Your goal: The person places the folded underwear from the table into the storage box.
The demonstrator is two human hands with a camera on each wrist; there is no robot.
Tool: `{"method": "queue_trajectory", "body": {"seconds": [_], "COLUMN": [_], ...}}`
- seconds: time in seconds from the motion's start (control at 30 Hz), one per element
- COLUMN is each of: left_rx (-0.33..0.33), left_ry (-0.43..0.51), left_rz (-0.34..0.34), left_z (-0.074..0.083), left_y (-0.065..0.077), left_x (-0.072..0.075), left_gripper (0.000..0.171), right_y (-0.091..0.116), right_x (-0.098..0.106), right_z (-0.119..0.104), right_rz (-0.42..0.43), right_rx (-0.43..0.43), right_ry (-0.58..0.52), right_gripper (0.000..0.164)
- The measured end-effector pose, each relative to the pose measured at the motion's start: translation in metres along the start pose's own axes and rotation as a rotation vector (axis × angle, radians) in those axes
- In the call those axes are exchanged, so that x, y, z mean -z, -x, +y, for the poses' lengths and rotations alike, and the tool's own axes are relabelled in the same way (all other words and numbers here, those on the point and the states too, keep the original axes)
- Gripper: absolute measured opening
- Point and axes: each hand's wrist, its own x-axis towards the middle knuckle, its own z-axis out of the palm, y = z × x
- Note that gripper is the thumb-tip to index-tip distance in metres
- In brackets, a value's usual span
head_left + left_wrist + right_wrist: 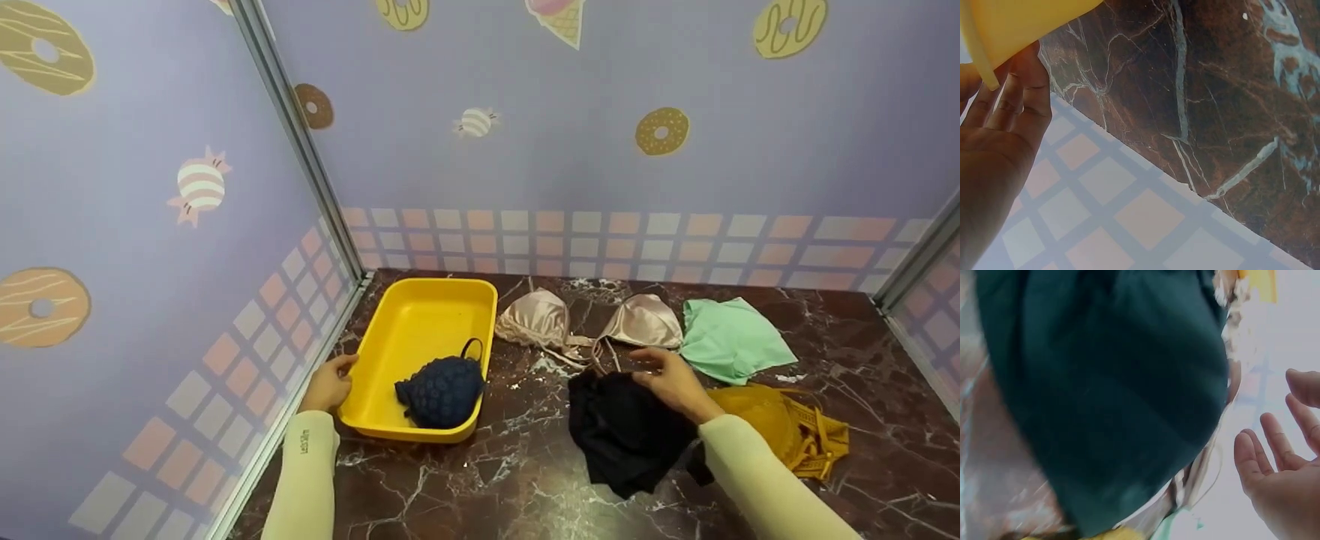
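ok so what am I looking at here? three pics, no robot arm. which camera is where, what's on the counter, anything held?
No machine: a person works bare-handed, wearing three cameras. The wide picture comes from the head camera; the other two come from each wrist, looking past the palm.

On the dark marble counter stands a yellow plastic tray holding a navy lace bra. Beside it lie a pink satin bra, a mint green garment, a black garment and a mustard yellow lace piece.

The left hand touches the tray's edge with straight fingers. The right hand hovers open over the black garment; nothing is gripped.
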Motion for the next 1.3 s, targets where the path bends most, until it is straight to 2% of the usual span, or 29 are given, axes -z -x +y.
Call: {"method": "queue_trajectory", "body": {"seconds": [0.17,0.3,0.53,0.7,1.03,1.3], "left_rx": [-0.013,-0.03,-0.035,-0.03,-0.003,0.013], "left_ry": [-0.005,-0.005,-0.008,-0.007,0.004,0.007], "left_rz": [0.004,0.019,0.027,0.025,0.013,0.001], "left_z": [0.001,-0.001,-0.002,0.0,0.0,0.0], "left_y": [0.0,0.001,0.001,0.001,0.0,-0.001], "left_x": [0.002,0.002,0.001,0.0,0.0,0.0], "left_gripper": [0.045,0.045,0.044,0.044,0.045,0.045], "right_y": [0.009,0.013,0.019,0.023,0.027,0.027], "right_x": [0.011,0.011,0.007,0.003,-0.002,-0.005], "right_z": [0.011,0.016,0.024,0.029,0.036,0.039], "right_rz": [0.0,-0.05,-0.135,-0.129,-0.128,-0.115], "right_rx": [-0.047,-0.096,-0.191,-0.168,-0.073,-0.056], "right_ry": [0.007,0.014,0.055,0.041,0.07,0.032], "right_gripper": [0.034,0.038,0.059,0.064,0.061,0.059]}}
